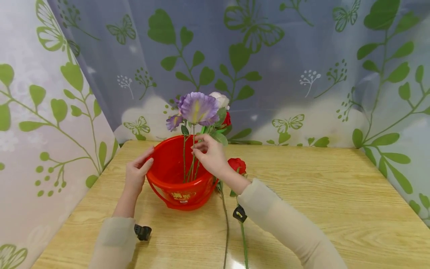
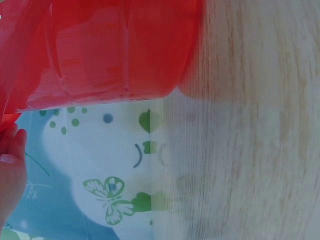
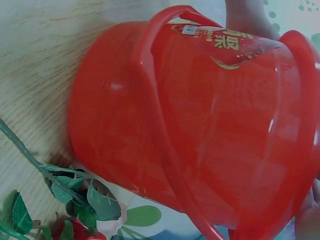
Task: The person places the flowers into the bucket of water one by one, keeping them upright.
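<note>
A red plastic bucket [image 1: 174,190] stands on the wooden table [image 1: 302,194]. At its left rim is my left hand [image 1: 136,173], thumb over the edge and fingers along the outside; the left wrist view shows only part of this hand [image 2: 11,160]. My right hand [image 1: 211,155] pinches a thin green stem above the bucket's right side. That stem carries a purple iris [image 1: 199,108]. Beside it, a second purple bloom [image 1: 174,122], a white flower [image 1: 220,100] and a red flower [image 1: 227,120] rise from the bucket. Their lower stems lean inside it.
Right of the bucket lies a red rose [image 1: 237,165] with a green stem. Another leafy stem [image 1: 226,220] lies alongside, its bloom hidden. A patterned curtain [image 1: 268,74] hangs behind the table's far edge. The bucket's handle [image 3: 162,130] hangs down its front.
</note>
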Demonstrator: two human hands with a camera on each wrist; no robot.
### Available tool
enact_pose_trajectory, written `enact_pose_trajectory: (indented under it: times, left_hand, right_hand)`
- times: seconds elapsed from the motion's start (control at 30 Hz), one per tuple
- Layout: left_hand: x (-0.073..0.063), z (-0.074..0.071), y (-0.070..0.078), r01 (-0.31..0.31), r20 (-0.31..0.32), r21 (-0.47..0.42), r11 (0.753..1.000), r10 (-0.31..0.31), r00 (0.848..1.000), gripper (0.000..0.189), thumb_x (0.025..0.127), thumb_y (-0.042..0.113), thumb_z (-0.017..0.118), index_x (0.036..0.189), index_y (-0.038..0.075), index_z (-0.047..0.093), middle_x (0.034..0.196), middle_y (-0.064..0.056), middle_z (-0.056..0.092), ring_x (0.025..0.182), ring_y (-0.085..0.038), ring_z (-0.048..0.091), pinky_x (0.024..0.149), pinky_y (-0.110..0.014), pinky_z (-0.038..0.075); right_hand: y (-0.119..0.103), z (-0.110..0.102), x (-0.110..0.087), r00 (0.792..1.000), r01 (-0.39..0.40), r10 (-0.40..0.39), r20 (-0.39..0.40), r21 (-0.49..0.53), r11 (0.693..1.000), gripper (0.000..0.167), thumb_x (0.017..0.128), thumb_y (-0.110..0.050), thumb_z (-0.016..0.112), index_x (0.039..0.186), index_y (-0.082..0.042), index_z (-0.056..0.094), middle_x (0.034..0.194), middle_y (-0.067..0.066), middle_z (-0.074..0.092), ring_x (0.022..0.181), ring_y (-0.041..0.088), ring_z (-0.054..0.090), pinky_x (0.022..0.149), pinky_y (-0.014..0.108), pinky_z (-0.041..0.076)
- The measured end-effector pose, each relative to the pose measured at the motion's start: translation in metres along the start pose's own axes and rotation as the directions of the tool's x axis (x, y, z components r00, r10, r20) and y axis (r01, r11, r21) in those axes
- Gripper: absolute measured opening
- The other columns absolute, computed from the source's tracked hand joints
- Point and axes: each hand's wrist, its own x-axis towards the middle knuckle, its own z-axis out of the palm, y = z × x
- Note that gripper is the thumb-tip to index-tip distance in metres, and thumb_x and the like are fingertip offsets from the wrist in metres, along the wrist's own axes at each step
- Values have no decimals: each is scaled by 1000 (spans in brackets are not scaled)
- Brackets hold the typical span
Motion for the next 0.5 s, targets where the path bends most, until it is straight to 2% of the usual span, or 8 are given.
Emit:
enact_pose_trajectory:
  times: [0.1,0.27,0.5]
  left_hand:
    - [0,0,0,3,6,0,1000,-3,1000,32,82,-10,53,112,-19,48,107,5,61,105,-6,52,85,-17,42]
    - [0,0,-1,0,14,-8,1000,0,1000,32,82,-10,52,113,-19,48,107,6,61,105,-6,52,85,-17,42]
    - [0,-1,-2,-8,3,-9,1000,8,1000,32,81,-11,53,112,-20,48,105,7,62,105,-7,52,86,-18,42]
  right_hand:
    - [1,2,1,1000,-8,8,15,-41,999,28,84,-2,57,111,1,53,90,14,64,76,19,61,55,21,48]
    - [1,2,5,999,-37,38,26,-52,998,28,85,-2,56,112,4,52,90,16,64,76,20,61,54,22,47]
    - [1,2,9,995,-90,91,30,-54,995,29,84,-4,58,112,2,53,87,10,64,76,19,61,59,22,49]
